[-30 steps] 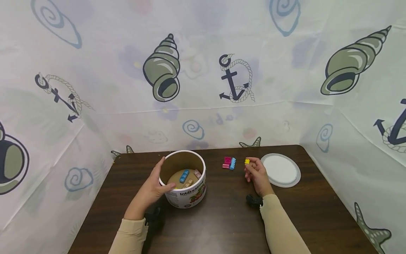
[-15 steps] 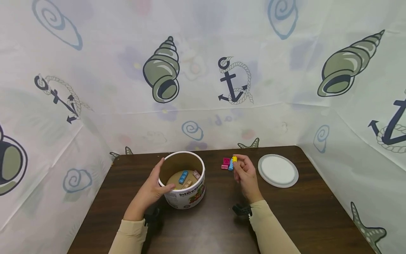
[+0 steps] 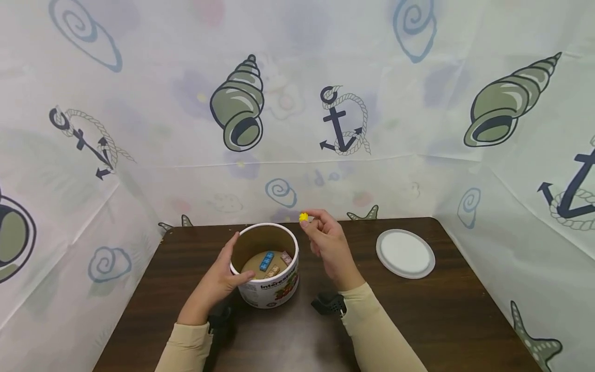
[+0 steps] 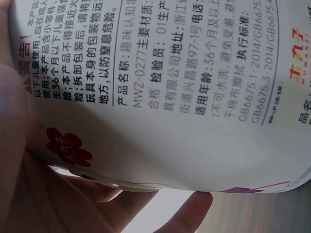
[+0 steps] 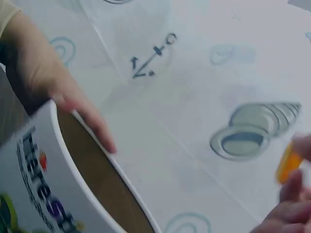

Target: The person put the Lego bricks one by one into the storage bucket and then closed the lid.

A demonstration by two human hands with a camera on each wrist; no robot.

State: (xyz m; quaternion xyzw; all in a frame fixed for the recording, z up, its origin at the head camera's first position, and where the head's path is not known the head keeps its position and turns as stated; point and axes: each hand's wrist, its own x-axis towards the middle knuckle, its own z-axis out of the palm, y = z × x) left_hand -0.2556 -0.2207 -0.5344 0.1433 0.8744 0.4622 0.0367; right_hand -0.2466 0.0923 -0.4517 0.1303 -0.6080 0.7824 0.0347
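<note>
A white printed tub point(image 3: 260, 298) stands on the dark wooden table, its inside brown. My left hand point(image 3: 216, 284) grips its left side, thumb over the near rim; in the left wrist view fingers point(image 4: 187, 213) lie along the tub wall point(image 4: 160, 150). On the tub's floor lie a blue brick point(image 3: 266, 261), a pink brick point(image 3: 286, 258) and a tan brick point(image 3: 272, 272). My right hand point(image 3: 333, 250) pinches a small yellow toy brick point(image 3: 303, 216) between thumb and index finger, raised just right of the tub rim. The right wrist view shows the yellow brick point(image 5: 289, 164) blurred.
A round white lid point(image 3: 405, 253) lies flat at the table's right. The right hand now covers the spot where pink and blue bricks lay. Behind the table point(image 3: 446, 315) hangs a white cloth point(image 3: 297, 77) with shells and anchors.
My right hand has moved left and up with the yellow brick, from beside the lid, past the loose bricks, to near the tub. The left hand stays on the tub.
</note>
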